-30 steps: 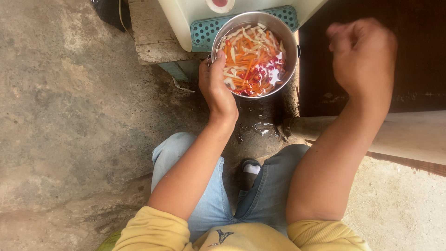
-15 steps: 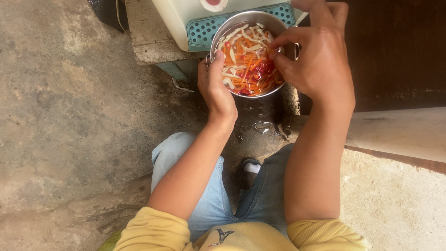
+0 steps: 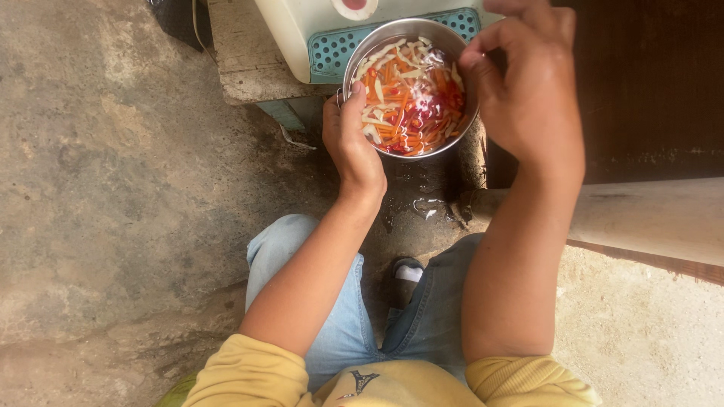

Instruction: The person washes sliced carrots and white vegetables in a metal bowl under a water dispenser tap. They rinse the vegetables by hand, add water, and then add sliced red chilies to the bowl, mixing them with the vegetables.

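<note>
Steel bowl (image 3: 354, 64) of seemingly wet vegetable strips (image 3: 411, 98)

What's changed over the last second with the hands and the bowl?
The right hand came down from a raised fist off to the right onto the far rim of the steel bowl, fingers now curled over it. The left hand kept gripping the near rim; the vegetable strips look unchanged.

Steel bowl (image 3: 360, 56) of shredded vegetables (image 3: 411, 98)
</note>
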